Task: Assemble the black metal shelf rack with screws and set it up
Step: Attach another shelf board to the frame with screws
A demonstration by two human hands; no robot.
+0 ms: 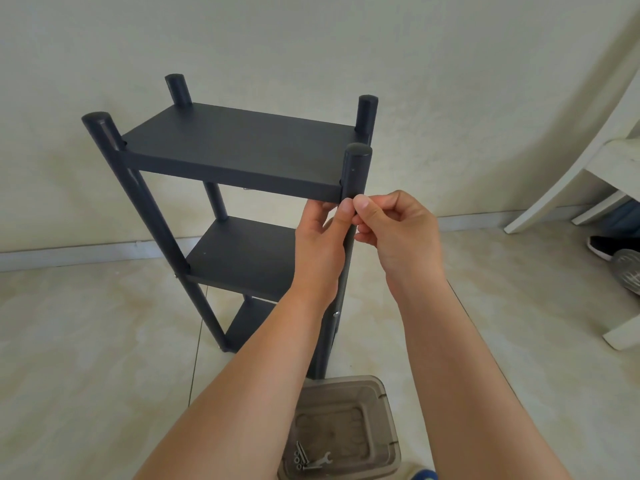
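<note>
The black metal shelf rack (239, 150) stands upright on the floor, three shelves between round posts. My left hand (320, 240) reaches under the top shelf's near right corner, its thumb against the near right post (356, 168). My right hand (394, 223) pinches with thumb and fingers at the same post, just below the top shelf. Whatever small part the fingers hold is hidden. A silver screw head (335, 314) shows lower on that post.
A translucent brown plastic tray (381, 393) lies on the tiled floor below my arms, holding several screws (300, 458) and a small wrench (322, 459). A white chair (568, 188) and someone's shoes (620, 258) are at the right. A wall is right behind the rack.
</note>
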